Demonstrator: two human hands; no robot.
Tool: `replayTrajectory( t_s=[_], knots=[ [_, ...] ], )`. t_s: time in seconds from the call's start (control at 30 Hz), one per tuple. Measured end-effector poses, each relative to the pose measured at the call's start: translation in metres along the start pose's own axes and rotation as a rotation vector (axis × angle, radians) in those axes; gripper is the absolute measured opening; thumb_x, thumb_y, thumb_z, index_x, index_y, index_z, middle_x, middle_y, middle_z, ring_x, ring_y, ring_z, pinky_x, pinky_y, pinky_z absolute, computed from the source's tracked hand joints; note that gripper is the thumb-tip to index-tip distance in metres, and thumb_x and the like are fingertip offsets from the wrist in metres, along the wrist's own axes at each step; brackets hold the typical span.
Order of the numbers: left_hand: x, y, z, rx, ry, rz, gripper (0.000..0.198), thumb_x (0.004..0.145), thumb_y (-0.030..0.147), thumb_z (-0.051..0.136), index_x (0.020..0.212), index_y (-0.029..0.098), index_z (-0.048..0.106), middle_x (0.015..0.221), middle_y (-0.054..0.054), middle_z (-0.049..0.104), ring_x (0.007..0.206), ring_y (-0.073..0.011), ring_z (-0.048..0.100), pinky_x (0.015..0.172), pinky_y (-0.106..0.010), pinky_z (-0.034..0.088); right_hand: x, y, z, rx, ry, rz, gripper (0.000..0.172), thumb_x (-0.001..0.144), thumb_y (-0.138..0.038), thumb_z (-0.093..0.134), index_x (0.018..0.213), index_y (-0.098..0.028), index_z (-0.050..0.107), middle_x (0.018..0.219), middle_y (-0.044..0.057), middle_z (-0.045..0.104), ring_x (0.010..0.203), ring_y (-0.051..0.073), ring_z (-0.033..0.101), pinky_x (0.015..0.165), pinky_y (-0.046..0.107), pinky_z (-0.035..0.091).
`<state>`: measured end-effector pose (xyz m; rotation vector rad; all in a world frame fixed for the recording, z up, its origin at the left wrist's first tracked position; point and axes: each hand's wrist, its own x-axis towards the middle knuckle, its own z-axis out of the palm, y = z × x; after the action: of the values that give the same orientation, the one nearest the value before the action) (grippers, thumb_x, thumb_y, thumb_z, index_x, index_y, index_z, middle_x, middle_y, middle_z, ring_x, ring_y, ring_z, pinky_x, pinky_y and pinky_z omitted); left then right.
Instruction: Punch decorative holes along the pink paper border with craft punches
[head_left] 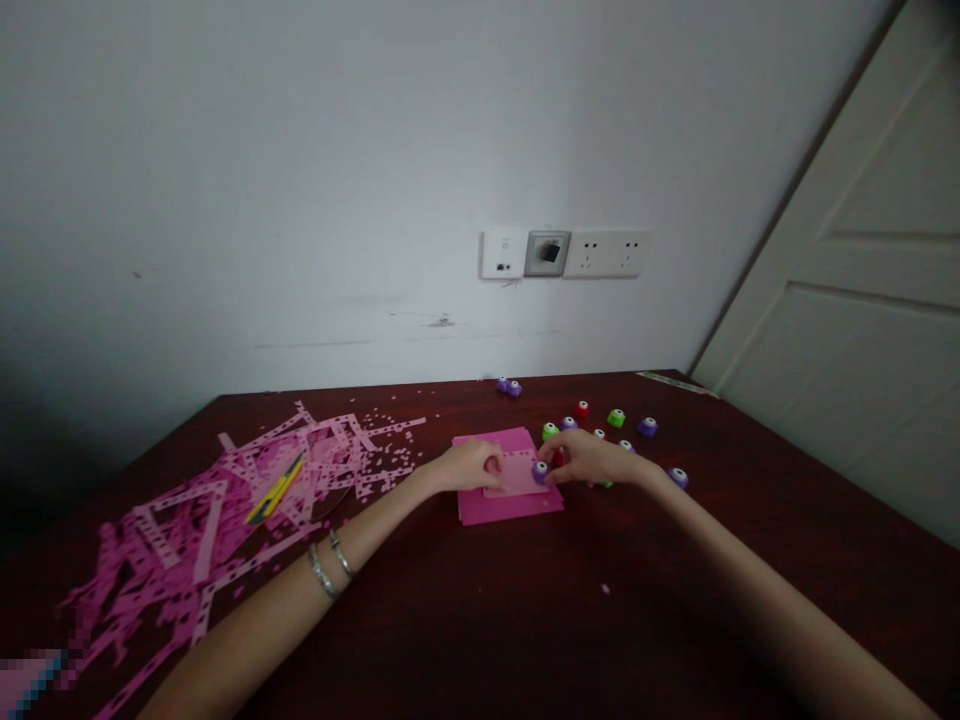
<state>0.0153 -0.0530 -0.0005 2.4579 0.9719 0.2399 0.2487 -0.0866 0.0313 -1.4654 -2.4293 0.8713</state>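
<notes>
A stack of bright pink paper [510, 505] lies on the dark red table [480, 620]. On top of it rests a paler pink sheet [517, 475]. My left hand [469, 466] is curled, pinching the left edge of that pale sheet. My right hand [589, 458] is closed on a small purple craft punch [540, 470] set at the sheet's right edge. Two silver bangles [330, 565] circle my left wrist.
Several small punches, green [616, 417], red [582, 408] and purple [648, 426], stand behind and right of my right hand. Punched pink strips and confetti [225, 510] litter the left, with a yellow knife [276, 490] on them. Wall sockets [566, 253] and a door [862, 330] are behind.
</notes>
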Motion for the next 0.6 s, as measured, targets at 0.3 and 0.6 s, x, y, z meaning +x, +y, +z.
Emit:
replayTrajectory(
  t_s=[0.3, 0.6],
  knots=[
    [0.003, -0.005, 0.003, -0.069, -0.022, 0.0, 0.033, 0.063, 0.042, 0.069, 0.08, 0.016, 0.058, 0.078, -0.001, 0.057, 0.069, -0.013, 0.051, 0.06, -0.024, 0.036, 0.001, 0.004, 0.008, -0.159, 0.099, -0.105, 0.023, 0.069, -0.026, 0.064, 0.089, -0.015, 0.068, 0.081, 0.005, 0.065, 0.069, 0.016, 0.055, 0.061, 0.026, 0.04],
    [0.001, -0.003, 0.001, -0.089, -0.046, -0.016, 0.034, 0.064, 0.043, 0.068, 0.082, 0.015, 0.057, 0.08, -0.002, 0.057, 0.07, -0.0132, 0.051, 0.059, -0.023, 0.035, -0.02, 0.001, -0.005, -0.238, 0.123, -0.016, 0.015, 0.069, -0.023, 0.062, 0.082, -0.018, 0.068, 0.081, 0.005, 0.067, 0.074, 0.019, 0.059, 0.063, 0.026, 0.041]
  ],
)
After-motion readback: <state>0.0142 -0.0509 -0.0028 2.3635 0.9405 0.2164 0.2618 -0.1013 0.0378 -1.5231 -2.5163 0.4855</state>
